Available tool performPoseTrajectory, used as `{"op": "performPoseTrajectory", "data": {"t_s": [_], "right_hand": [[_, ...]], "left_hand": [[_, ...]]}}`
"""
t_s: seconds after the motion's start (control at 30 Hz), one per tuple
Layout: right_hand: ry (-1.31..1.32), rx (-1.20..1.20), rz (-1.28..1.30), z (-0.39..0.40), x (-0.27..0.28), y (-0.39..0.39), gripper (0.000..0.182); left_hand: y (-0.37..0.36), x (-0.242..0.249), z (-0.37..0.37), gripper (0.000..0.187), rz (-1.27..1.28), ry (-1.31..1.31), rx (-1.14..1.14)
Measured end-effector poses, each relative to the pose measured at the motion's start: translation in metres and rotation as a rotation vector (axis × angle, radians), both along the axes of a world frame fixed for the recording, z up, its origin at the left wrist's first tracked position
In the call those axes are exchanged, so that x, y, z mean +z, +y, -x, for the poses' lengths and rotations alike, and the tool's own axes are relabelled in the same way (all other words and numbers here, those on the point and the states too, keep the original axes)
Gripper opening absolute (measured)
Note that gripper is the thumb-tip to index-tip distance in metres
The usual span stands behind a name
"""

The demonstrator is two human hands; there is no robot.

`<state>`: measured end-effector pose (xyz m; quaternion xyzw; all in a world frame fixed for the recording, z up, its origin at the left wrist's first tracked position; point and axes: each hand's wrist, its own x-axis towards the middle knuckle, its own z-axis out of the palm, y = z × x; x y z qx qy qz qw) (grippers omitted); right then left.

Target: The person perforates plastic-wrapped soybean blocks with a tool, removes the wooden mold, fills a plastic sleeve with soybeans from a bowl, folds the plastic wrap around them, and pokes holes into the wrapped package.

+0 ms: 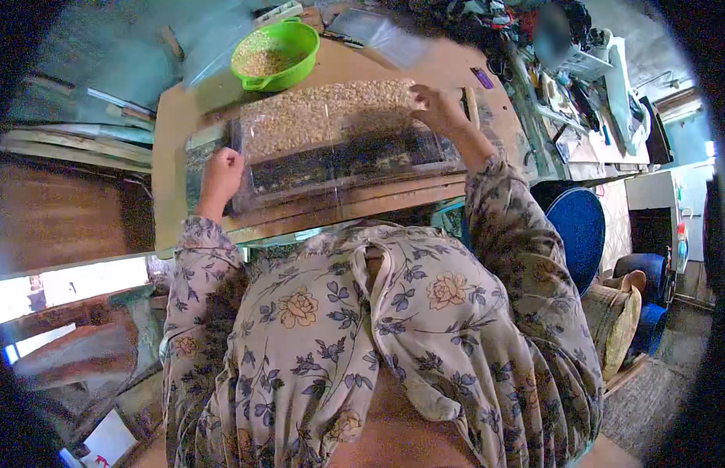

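Observation:
A flat layer of pale nut-like pieces [323,109], perhaps peanuts, covers the far part of a dark rectangular frame on the table. Over the layer and the frame's near part lies a shiny clear plastic sheet [335,175]. My left hand [222,178] is closed at the sheet's left edge, its fingers curled inward. At the far right corner of the layer, my right hand [442,115] has bent fingers pinched on the sheet's edge. Exactly how much plastic each hand grips is hard to make out.
Behind the layer stands a green bowl [278,58] holding more pale pieces. More clear plastic [382,37] lies at the table's back. A small purple item [482,77] sits near the right edge. Blue barrels [577,238] stand to the right, beside a cluttered side table [581,144].

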<state>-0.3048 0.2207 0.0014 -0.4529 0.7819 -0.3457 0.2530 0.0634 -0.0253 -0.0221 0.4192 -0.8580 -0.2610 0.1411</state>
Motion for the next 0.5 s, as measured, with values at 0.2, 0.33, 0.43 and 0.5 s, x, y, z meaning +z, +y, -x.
{"op": "performPoseTrajectory", "data": {"t_s": [0.2, 0.33, 0.43, 0.5], "right_hand": [[0.744, -0.002, 0.000, -0.023, 0.018, 0.056, 0.038], [0.786, 0.131, -0.179, -0.042, -0.001, 0.096, 0.045], [0.807, 0.190, -0.174, -0.047, -0.004, 0.110, 0.056], [0.765, 0.141, -0.261, -0.043, -0.004, 0.114, 0.061]], "left_hand": [[0.054, 0.042, 0.004, 0.057, 0.275, -0.179, 0.066], [0.066, 0.043, 0.000, 0.060, 0.357, -0.260, 0.089], [0.047, 0.029, -0.018, 0.057, 0.208, -0.155, 0.037], [0.028, 0.025, -0.031, 0.049, 0.072, -0.206, 0.114]]}}
